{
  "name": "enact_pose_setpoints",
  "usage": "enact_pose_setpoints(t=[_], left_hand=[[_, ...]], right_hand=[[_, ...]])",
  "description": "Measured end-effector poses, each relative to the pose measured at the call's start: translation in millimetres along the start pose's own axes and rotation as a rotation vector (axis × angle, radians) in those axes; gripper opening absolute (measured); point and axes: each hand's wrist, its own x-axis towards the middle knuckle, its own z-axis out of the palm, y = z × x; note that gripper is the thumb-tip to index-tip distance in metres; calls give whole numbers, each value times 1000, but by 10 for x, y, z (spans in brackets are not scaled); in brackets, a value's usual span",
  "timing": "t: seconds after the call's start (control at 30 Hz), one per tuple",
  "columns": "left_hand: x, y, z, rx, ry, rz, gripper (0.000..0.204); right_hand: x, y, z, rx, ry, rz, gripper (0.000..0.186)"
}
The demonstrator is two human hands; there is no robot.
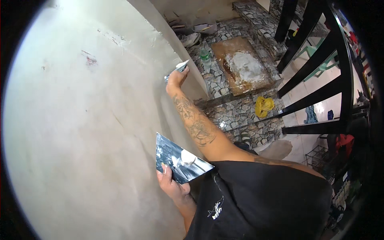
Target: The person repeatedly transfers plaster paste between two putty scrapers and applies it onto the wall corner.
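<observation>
My right hand, at the end of a tattooed forearm, is closed around a putty knife. White putty clings to its blade, close to the upright edge of a pale grey wall. Whether the blade touches the wall I cannot tell. Lower down, my left hand grips a flat metal plate by its near side, thumb on top. A lump of white putty sits on the plate, with thinner smears around it. Reddish scuffs and rough patches mark the upper wall.
On the stone-patterned landing lies a brown board carrying a spread of white putty. A green-tinted bottle stands beside it. A yellow plastic bag rests on a step below. Black railing bars rise at the right.
</observation>
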Motion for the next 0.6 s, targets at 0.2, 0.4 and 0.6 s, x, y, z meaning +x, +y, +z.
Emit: enact_pose_setpoints(t=[0.2, 0.4, 0.6], left_hand=[[44, 23, 82, -22, -16, -23, 30], [-25, 49, 240, 3, 124, 98, 25], [-7, -14, 286, 35, 64, 74, 26]], right_hand=[[97, -226, 362, -200, 79, -31, 54], [90, -541, 547, -355, 147, -48, 67], [-8, -787, 699, -381, 146, -68, 71]])
